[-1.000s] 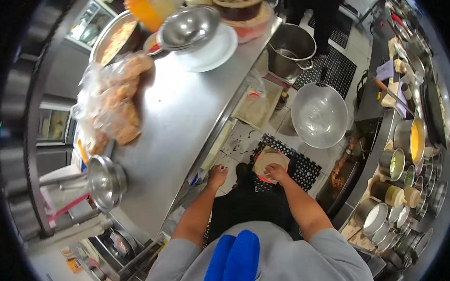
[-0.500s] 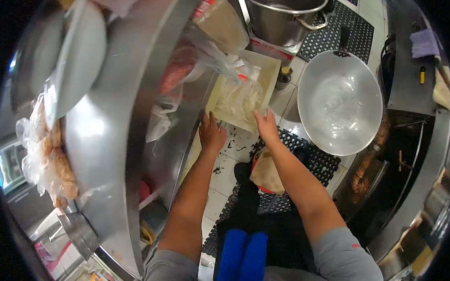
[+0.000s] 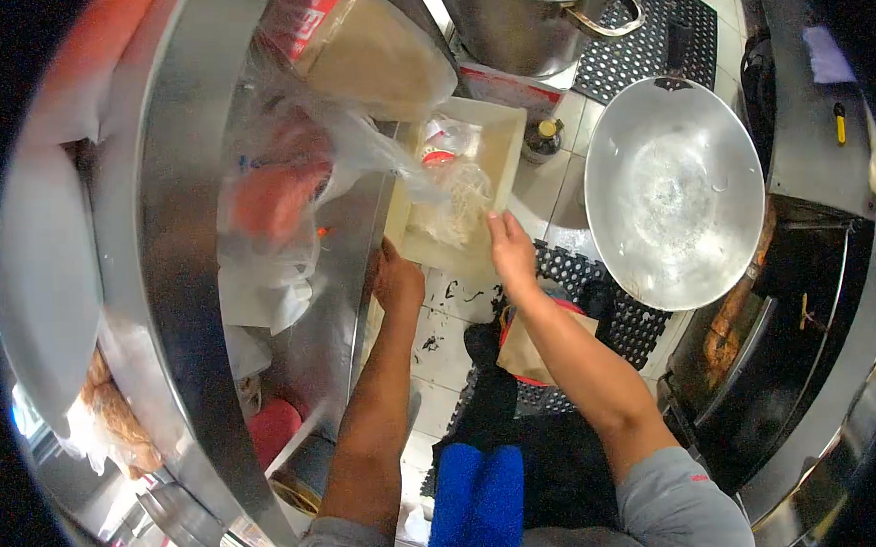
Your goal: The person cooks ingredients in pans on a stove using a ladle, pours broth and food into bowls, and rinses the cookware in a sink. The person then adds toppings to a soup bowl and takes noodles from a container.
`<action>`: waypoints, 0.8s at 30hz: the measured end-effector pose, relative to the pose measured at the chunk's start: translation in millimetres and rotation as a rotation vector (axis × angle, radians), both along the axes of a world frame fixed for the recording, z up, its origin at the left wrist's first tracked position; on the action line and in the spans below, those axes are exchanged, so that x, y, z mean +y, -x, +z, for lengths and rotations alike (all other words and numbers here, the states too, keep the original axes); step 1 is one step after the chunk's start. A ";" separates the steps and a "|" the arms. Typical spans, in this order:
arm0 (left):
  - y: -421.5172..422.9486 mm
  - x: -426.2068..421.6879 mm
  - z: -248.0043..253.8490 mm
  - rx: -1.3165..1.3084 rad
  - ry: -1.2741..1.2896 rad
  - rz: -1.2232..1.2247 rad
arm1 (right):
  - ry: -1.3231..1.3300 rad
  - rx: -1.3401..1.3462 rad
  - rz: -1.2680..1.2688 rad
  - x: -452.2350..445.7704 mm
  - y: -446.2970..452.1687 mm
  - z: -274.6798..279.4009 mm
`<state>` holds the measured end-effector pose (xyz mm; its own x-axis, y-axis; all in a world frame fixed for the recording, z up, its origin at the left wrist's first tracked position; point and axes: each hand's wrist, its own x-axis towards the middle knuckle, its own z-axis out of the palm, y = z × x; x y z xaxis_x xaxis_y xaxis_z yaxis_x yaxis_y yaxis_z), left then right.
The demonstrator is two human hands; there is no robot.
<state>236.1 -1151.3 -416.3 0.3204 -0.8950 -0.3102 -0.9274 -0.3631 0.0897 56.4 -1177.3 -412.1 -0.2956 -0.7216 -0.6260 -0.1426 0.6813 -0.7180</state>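
A cream plastic tub (image 3: 513,145) sits low between my hands, beside the metal shelving. Inside it lies a clear plastic bag of pale, thin strands (image 3: 447,213), with a red-and-white packet (image 3: 441,146) behind. My right hand (image 3: 512,252) grips the tub's near right corner, thumb and fingers closed over the rim. At the near left corner, my left hand (image 3: 400,277) is curled on the edge; its fingertips are partly hidden. A clear plastic bag (image 3: 381,155) trails from the shelf over the tub's left side.
A large metal basin (image 3: 672,198) stands to the right. Behind are a big pot (image 3: 536,29) and a dark bottle with a yellow cap (image 3: 543,141). Bagged goods (image 3: 373,59) crowd the metal shelf (image 3: 181,234) at left. A perforated black mat (image 3: 643,334) covers some floor tiles.
The view has shifted closer to the shelf. My left hand's fingers, stretched out before, are now curled at the tub's corner. My right hand stays on its corner.
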 end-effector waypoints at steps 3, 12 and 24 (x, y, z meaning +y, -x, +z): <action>-7.6 3.9 -5.2 -0.065 0.024 -0.057 | 0.125 -0.098 0.035 -10.9 -30.1 -11.8; -7.7 1.4 -1.3 -0.003 0.045 -0.036 | 0.141 -0.305 0.407 -10.3 -66.9 -53.5; 98.1 168.7 65.9 0.714 -0.518 -0.458 | -0.513 -0.488 0.517 291.2 129.5 86.4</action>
<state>137.9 -982.6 -350.5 -0.4370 -0.5850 -0.6832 -0.7780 -0.1354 0.6135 -73.1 -886.1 -325.6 0.3763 -0.2861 -0.8812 -0.2798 0.8716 -0.4025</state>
